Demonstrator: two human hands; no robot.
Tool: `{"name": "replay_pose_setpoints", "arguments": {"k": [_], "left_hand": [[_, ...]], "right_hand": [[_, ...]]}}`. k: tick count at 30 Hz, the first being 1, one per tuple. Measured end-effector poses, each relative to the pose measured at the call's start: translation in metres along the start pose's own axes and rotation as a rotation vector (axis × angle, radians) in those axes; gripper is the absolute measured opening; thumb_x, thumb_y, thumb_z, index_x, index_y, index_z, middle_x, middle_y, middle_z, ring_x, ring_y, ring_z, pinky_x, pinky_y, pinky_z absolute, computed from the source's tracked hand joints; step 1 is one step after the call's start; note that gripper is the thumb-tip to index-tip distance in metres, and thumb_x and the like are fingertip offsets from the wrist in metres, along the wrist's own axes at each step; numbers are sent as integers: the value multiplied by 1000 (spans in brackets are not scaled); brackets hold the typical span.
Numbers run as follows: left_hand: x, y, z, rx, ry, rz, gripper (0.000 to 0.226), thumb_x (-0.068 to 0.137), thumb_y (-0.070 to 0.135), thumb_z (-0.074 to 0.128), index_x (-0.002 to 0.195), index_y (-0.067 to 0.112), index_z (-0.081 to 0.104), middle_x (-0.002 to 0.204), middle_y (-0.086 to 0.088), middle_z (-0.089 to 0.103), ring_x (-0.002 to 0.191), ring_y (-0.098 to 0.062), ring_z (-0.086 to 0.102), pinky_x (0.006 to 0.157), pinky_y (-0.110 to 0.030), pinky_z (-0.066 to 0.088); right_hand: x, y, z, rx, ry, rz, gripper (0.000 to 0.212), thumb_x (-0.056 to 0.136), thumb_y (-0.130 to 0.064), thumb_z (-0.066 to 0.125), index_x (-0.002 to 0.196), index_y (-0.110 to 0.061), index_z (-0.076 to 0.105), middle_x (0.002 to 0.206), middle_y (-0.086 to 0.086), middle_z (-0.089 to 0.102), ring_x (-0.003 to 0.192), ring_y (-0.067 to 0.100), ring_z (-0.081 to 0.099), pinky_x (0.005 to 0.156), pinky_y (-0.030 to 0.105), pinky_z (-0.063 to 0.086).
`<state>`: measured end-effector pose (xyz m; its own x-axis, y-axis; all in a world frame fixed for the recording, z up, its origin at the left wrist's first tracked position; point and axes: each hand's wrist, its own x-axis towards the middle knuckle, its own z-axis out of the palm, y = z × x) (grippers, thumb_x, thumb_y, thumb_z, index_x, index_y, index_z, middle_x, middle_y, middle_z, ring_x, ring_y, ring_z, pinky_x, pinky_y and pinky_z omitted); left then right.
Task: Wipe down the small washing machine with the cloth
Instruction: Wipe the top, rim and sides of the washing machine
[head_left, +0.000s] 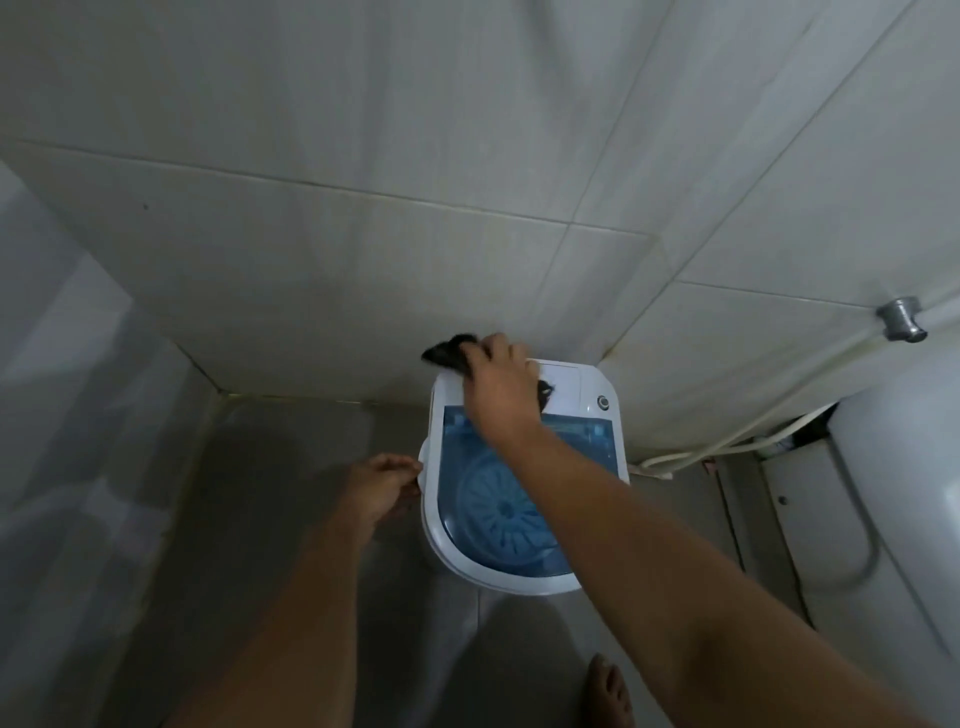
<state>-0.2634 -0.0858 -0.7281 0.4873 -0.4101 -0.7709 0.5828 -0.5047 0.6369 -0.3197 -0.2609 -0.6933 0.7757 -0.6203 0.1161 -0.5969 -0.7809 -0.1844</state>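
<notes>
A small white washing machine (587, 415) with a clear blue lid (498, 514) stands on the floor against the tiled wall. My right hand (498, 387) grips a dark cloth (449, 352) and holds it on the machine's back left corner, over the white control panel. Part of the cloth sticks out past the machine's rear edge. My left hand (382, 483) grips the machine's left side handle, fingers curled round it. A round knob (603, 401) sits at the panel's right end.
Grey tiled walls close in behind and on the left. A white hose (727, 441) runs along the wall base to the right. A large white appliance (893, 493) stands at right, with a metal tap fitting (901, 318) above. My bare foot (608, 691) is below.
</notes>
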Motion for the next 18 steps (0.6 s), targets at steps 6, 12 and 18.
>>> {"name": "replay_pose_setpoints", "arguments": {"k": [6, 12, 18], "left_hand": [[5, -4, -5, -58, -26, -17, 9, 89, 12, 70, 97, 11, 69, 90, -12, 71, 72, -20, 66, 62, -26, 56], [5, -6, -7, -59, -37, 12, 7, 88, 13, 71, 95, 14, 69, 92, -10, 74, 77, -20, 69, 70, -31, 56], [7, -6, -4, -66, -32, 22, 7, 89, 12, 70, 94, 13, 66, 83, -8, 70, 67, -17, 64, 63, -26, 49]], "right_hand": [[-9, 7, 12, -66, -55, -597, 50, 80, -21, 71, 130, -20, 63, 116, 10, 61, 102, 35, 53, 80, 42, 41], [26, 7, -1, -66, 40, 96, 44, 94, -24, 59, 137, -22, 56, 121, 13, 58, 105, 37, 53, 85, 45, 37], [-31, -4, -7, -144, -50, -139, 46, 80, -16, 70, 126, -14, 63, 108, 16, 57, 94, 39, 57, 76, 49, 48]]}}
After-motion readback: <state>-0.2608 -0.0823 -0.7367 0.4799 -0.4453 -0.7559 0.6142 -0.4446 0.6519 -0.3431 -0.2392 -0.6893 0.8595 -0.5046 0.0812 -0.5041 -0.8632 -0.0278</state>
